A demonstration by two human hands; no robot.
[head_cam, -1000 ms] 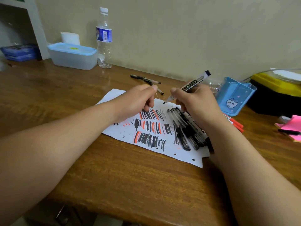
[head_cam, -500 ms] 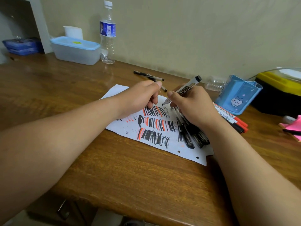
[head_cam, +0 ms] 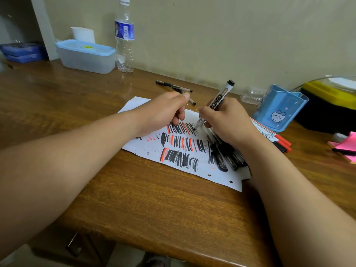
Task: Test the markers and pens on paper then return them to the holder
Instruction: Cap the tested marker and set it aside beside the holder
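My right hand point(head_cam: 227, 122) grips a white board marker point(head_cam: 217, 101) with a black end, its tip touching the white paper point(head_cam: 185, 170) at the top row of black and orange strokes. My left hand point(head_cam: 165, 112) rests on the paper's upper edge with fingers curled; what it holds, if anything, is hidden. Several black pens point(head_cam: 225, 158) lie on the paper under my right wrist. Red-capped markers point(head_cam: 273, 137) lie to the right, beside the blue holder point(head_cam: 279, 108), which looks empty.
Two or three dark pens point(head_cam: 173, 86) lie beyond the paper near the wall. A lidded plastic box point(head_cam: 84, 56) and a water bottle point(head_cam: 124, 35) stand at the back left. A yellow-and-black box point(head_cam: 327, 103) and pink sticky notes point(head_cam: 346, 145) sit at the right.
The marker has swung more upright and its tip has come down onto the paper. My left hand has stayed at the paper's top edge.
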